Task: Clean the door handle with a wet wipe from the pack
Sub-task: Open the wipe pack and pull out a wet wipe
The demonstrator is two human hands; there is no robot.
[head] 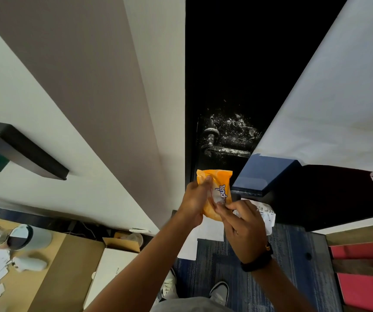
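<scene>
Here, from the head camera, looking steeply down past two bare forearms toward a black door (230,64). Held up in front of it, an orange pack of wet wipes (220,188) with blue lettering down its face. Gripped along its left edge by the left hand (195,200), thumb laid over the front near the top, fingers curled behind. Pinched at the pale flap near the pack's middle by the fingertips of the right hand (243,224), a dark band on that wrist. Just above the pack, on the dark door, a lever door handle (225,146), flecked all over with white specks, as is the door face around it. Possibly dust or powder; too fine to tell. Left of the door, a pale wall with a dark box-like fitting (23,149). Right of it, a large white sheet (338,104) and a blue block (264,172). Low at the left, a tan worktop (68,266) carrying papers, a can and an open cardboard box (122,243). Below, blue carpet (293,266) and two pale shoes.
</scene>
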